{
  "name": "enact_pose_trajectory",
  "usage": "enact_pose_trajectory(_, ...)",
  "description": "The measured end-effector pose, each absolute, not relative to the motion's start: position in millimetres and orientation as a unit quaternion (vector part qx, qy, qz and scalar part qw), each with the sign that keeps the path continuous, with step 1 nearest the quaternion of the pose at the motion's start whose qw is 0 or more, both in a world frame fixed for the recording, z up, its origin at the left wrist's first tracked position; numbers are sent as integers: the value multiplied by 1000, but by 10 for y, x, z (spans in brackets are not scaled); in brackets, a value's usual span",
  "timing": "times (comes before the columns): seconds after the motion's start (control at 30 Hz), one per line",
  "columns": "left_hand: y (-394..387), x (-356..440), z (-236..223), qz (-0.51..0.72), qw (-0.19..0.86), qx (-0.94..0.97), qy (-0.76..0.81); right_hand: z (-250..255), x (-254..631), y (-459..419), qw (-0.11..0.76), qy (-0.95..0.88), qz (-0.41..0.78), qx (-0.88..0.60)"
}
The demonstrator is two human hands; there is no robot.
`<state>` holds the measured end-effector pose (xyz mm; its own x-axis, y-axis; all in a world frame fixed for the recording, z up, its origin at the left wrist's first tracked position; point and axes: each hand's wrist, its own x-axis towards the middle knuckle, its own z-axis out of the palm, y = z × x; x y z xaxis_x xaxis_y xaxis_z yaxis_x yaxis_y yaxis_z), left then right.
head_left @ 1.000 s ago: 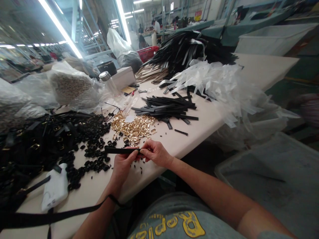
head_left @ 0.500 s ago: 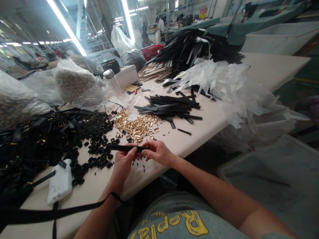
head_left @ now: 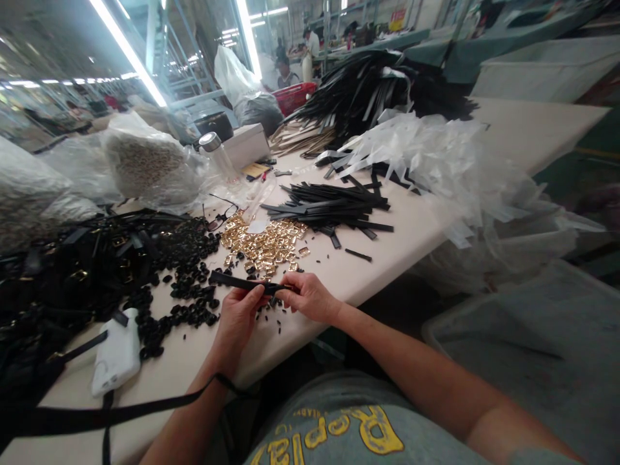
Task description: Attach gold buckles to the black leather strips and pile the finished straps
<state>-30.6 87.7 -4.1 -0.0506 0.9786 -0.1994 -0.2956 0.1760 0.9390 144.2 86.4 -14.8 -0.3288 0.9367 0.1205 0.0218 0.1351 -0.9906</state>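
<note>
A flat black strap (head_left: 232,280) is held between my two hands above the table edge. My left hand (head_left: 245,305) pinches it near the middle, thumb on top, with the free end pointing left. At the strap's right end the fingers of my right hand (head_left: 306,296) are closed on it; a small glint shows there, too small to make out. Just beyond my hands lies a heap of gold buckles (head_left: 266,244). Small black loops (head_left: 194,284) are scattered to the left, and tiny black bits lie under my hands.
A pile of black straps (head_left: 334,205) lies behind the buckles, with white plastic sheeting (head_left: 436,148) to its right. Finished-looking buckled straps (head_left: 72,278) heap at the left, near a white power bank (head_left: 116,355). Glasses (head_left: 225,213) and a bottle (head_left: 216,152) stand farther back.
The strap's left end has tilted upward and its right part has bent slightly between my hands. Both hands stay in nearly the same place.
</note>
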Motion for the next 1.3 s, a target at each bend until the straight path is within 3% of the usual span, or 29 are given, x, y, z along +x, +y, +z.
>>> enact_pose_trajectory(0.27, 900, -283, -60, 535, 610, 337, 478, -71, 1425, 865, 424, -602, 538, -411)
enact_pose_trajectory(0.47, 873, -285, -57, 504, 597, 398, 480, -14, 1455, 852, 414, -666, 470, -406)
enact_pose_trajectory(0.8, 869, -334, -14, 453, 708, 323, 435, -11, 1502, 879, 393, -665, 522, -360)
enact_pose_trajectory(1.3, 852, -276, -53, 494, 598, 399, 490, -106, 1462, 840, 415, -644, 531, -363)
